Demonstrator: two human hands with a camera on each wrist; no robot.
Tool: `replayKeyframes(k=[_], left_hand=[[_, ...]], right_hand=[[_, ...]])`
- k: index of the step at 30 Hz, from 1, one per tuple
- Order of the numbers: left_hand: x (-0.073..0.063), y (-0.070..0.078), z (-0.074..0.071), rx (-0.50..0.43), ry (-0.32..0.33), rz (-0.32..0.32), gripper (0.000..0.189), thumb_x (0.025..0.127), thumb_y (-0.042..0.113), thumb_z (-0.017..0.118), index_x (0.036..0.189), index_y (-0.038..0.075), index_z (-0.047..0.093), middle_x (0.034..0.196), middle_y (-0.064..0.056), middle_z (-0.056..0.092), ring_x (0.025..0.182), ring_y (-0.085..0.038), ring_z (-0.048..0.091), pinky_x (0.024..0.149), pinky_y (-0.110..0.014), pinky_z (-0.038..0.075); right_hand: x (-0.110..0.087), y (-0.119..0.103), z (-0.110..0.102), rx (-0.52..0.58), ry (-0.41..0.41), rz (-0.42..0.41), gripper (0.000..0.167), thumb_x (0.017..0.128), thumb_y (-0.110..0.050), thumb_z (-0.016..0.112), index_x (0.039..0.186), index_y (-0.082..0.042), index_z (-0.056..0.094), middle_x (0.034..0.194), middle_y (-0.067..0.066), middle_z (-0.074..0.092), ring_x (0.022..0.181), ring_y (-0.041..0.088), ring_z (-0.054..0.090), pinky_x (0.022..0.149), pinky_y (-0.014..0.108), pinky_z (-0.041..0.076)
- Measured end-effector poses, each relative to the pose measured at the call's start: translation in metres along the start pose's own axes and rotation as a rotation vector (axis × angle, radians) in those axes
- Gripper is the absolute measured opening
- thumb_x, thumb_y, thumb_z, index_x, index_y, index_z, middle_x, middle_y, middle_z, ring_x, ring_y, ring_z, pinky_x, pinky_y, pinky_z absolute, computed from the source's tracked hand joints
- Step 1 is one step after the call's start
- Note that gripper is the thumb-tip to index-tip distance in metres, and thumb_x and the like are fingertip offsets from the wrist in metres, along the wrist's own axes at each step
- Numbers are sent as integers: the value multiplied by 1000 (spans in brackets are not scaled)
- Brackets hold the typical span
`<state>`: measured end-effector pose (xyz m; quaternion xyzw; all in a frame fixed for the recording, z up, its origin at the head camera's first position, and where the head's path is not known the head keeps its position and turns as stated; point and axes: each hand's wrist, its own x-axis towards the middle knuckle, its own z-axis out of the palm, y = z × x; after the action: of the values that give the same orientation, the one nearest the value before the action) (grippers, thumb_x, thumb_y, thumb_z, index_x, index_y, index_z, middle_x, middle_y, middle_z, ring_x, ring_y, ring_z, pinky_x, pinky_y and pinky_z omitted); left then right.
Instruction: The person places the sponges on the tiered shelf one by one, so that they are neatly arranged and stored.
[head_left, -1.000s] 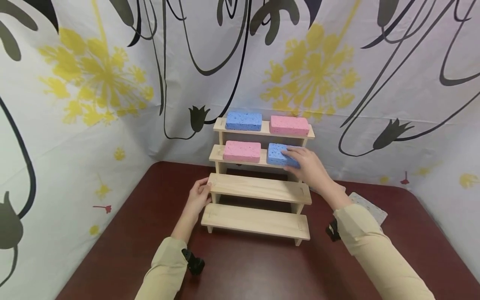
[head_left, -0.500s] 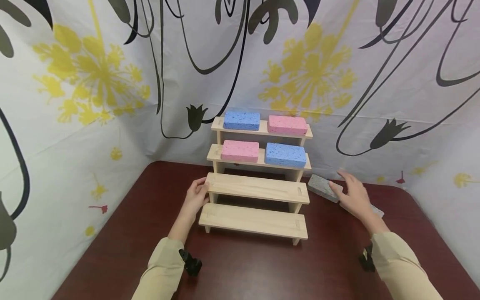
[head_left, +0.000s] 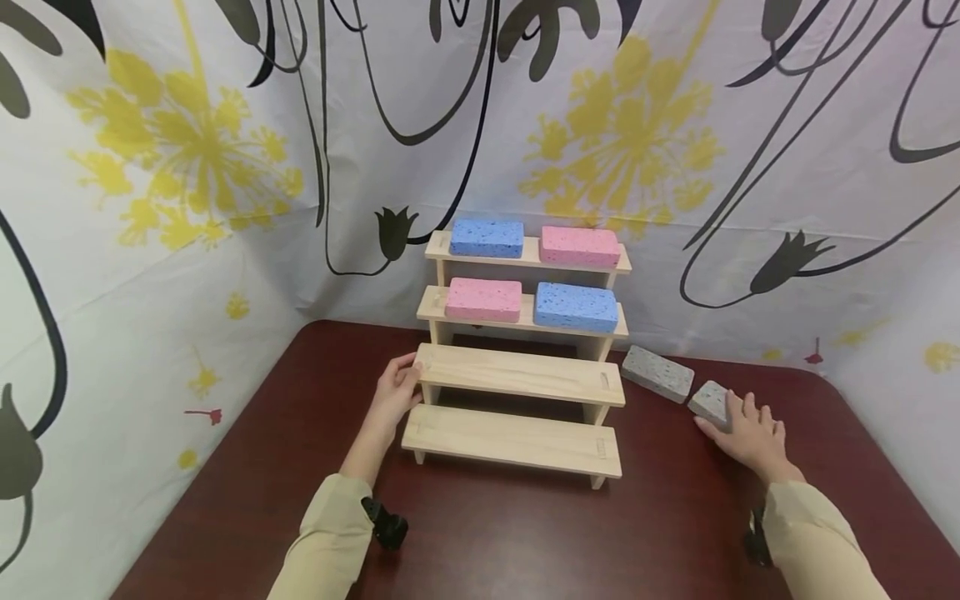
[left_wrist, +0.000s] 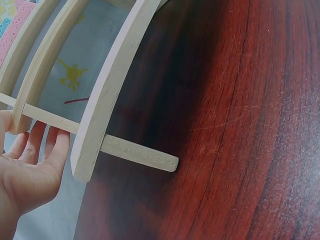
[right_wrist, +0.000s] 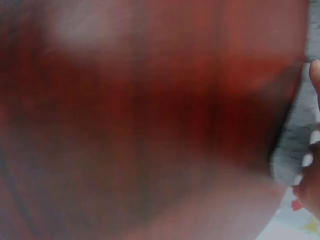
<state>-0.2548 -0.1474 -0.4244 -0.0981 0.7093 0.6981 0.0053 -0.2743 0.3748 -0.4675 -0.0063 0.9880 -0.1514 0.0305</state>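
A pale wooden display stand [head_left: 517,373] with stepped shelves stands on the table. My left hand [head_left: 395,390] grips its left side, at the end of the second shelf from the bottom; in the left wrist view the fingers [left_wrist: 35,145] curl at the side piece. On the right, my right hand [head_left: 750,433] reaches over a light grey sponge [head_left: 708,402], its fingers spread and the thumb by the near edge. The hand covers part of this sponge. A second, darker grey sponge [head_left: 657,373] lies just left of it, beside the stand.
On the top shelf are a blue sponge [head_left: 487,238] and a pink sponge [head_left: 580,246]. The shelf below bears a pink sponge [head_left: 483,299] and a blue sponge [head_left: 576,307]. A patterned cloth [head_left: 360,167] hangs behind the dark red table [head_left: 525,542].
My right hand has let go of the blue sponge on the second shelf from the top and moved right and down to the light grey sponge. My left hand stays on the stand.
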Motion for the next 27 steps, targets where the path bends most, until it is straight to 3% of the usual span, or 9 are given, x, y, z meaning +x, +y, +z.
replayKeyframes(k=[5,10,15,20,27], left_hand=[[-1,0,2,-6,8,6,42,97,26,45,136,12,36,133,-18,45,127,-33,42,102,-49,39],[0,0,2,-2,13,5,42,97,26,45,135,11,36,132,-19,46,127,-33,42,101,-49,39],[0,0,1,-3,22,-4,42,97,26,45,136,12,36,131,-18,47,126,-32,43,101,-48,40],[0,-1,1,-6,22,-12,42,97,26,44,136,12,37,132,-18,46,126,-31,43,101,-47,40],[1,0,1,-11,13,-11,42,97,27,44,136,12,36,133,-17,46,127,-31,42,101,-48,40]], right_hand=[[-4,2,-3,-76,27,3,79,91,-48,46,138,9,18,127,42,25,108,63,27,82,72,26],[-5,-3,-17,4,39,67,94,84,-53,56,141,6,10,118,45,28,95,59,35,67,63,33],[-2,-18,-38,68,162,54,98,81,-53,60,142,4,10,118,45,28,94,56,34,63,60,33],[0,-46,-65,152,345,-55,91,79,-44,67,142,2,20,121,42,32,102,56,33,68,64,33],[1,-105,-94,320,640,-330,83,71,-17,76,139,0,33,116,36,40,104,48,36,76,57,31]])
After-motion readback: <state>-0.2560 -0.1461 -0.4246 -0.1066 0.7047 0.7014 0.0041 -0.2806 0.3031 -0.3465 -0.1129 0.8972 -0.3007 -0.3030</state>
